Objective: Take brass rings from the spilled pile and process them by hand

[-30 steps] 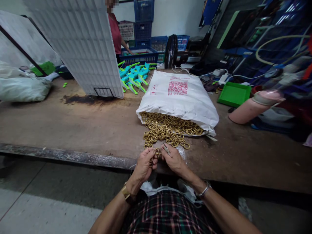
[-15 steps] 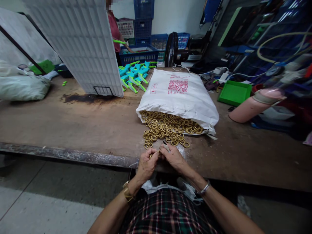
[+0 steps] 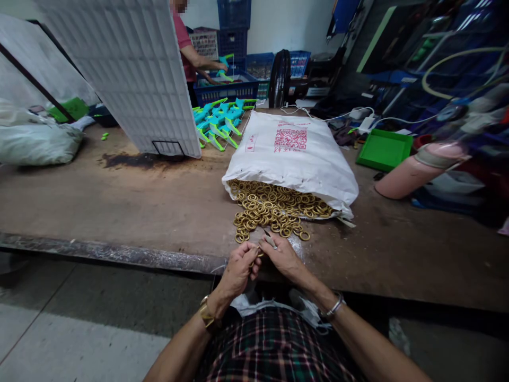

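Plaid clothing [image 3: 278,342]: 6 o'clock, closest to us.
Watch [image 3: 205,313]: gold-coloured, 7 o'clock from our hands.
Bangle [image 3: 336,307]: silver-coloured, 5 o'clock.
Left hand [image 3: 236,268]: fingers curled nearly closed, pinching brass-coloured held rings [image 3: 260,253]; we can't count them.
Right hand [image 3: 284,261]: fingers closed round a small blade [image 3: 271,242], dark tip towards 11; it meets the left at the held rings, exact contact too small for us to tell.
Bench [image 3: 131,212]: brown, worn, hands at its near edge.
Loose rings [image 3: 260,215]: 12 o'clock, just beyond our hands, spilling from the sack mouth.
White sack [image 3: 294,164]: 12 to 1, on its side, red square code on top, more rings inside.
Pink bottle [image 3: 409,172]: 2 o'clock, tilted.
Green tray [image 3: 385,149]: between 1 and 2, just beside the bottle.
White panel [image 3: 131,79]: 11 o'clock, leaning in a wire stand.
Toy bows [image 3: 220,123]: between 11 and 12, turquoise and lime, piled.
Blue crate [image 3: 226,94]: beyond the bows.
Co-worker [image 3: 189,50]: 11 to 12, gripping another bow above the crate.
Fan [image 3: 280,79]: 12 o'clock, black.
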`<state>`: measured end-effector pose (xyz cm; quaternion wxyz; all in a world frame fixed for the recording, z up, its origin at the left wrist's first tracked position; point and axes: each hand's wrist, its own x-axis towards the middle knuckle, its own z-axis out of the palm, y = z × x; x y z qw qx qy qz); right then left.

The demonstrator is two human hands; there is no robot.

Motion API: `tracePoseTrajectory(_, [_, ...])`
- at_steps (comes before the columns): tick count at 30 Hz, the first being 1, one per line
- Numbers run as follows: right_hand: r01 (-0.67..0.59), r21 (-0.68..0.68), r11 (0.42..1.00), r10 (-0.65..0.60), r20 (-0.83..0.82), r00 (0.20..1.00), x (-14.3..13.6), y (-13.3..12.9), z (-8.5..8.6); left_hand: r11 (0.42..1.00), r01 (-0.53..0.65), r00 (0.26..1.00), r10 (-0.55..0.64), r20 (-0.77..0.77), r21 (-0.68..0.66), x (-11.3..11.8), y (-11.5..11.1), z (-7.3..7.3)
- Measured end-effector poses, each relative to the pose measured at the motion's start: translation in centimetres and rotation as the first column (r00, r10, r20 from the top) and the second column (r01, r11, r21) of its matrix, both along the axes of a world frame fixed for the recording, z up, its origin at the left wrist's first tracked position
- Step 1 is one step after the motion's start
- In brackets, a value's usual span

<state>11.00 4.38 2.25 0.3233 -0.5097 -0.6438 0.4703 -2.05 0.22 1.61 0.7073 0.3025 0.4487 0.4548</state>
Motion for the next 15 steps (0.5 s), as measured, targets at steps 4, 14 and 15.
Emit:
tracePoseTrajectory(4, [0.015, -0.042, 0.999, -0.018, -0.054, 0.998, -0.08, -0.09, 0.07, 1.000, -0.003, 1.000, 0.003, 0.028, -0.010, 0.00, 0.05, -0.20])
tracePoseTrajectory(14, [-0.010, 0.058, 0.998, 0.005, 0.082, 0.997, 0.34, -0.14, -0.24, 1.000, -0.022, 1.000, 0.022, -0.014, -0.015, -0.11, -0.14, -0.07])
tracePoseTrajectory(15, [-0.031, 0.114, 0.993, 0.013, 0.153, 0.988, 0.50, -0.23, -0.24, 1.000, -0.031, 0.999, 0.030, -0.040, -0.005, -0.12, -0.12, -0.01])
